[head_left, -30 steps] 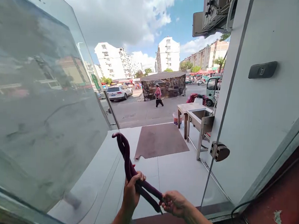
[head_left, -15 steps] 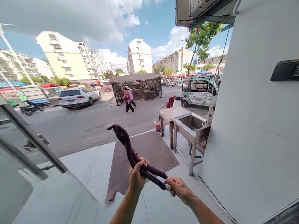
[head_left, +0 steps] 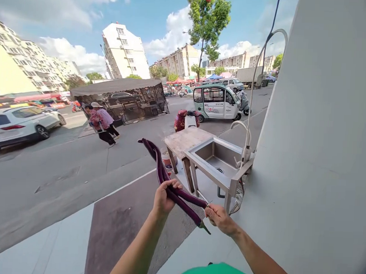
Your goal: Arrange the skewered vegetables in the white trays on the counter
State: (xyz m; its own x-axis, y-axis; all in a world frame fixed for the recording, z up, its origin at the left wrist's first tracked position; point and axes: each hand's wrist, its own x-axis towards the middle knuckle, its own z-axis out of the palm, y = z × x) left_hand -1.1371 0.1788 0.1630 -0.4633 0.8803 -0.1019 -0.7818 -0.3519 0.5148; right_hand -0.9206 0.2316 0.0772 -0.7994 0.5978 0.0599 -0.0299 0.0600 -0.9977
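Observation:
Two long, thin, dark purple eggplants (head_left: 158, 162) lie crossed in front of me, their far ends pointing up and away to the left. My left hand (head_left: 164, 196) is wrapped round both near their middle. With the fingers of my right hand (head_left: 220, 219) I pinch the stem end of the upper one. The other eggplant's green stem (head_left: 205, 227) sticks out free, just below my right fingers. What my right fingertips press on is partly hidden.
Ahead to the right stands a steel sink (head_left: 210, 172) with a tap, beside a worn wooden table (head_left: 185, 141). A bucket (head_left: 169, 160) is behind the table legs. A brown mat (head_left: 112, 231) covers the floor. Two people (head_left: 100, 123) walk on the street; a white wall (head_left: 321, 159) rises at right.
My view has swung right and come closer to the sink and table. The glass door at left has left the view. Both hands still hold the eggplants.

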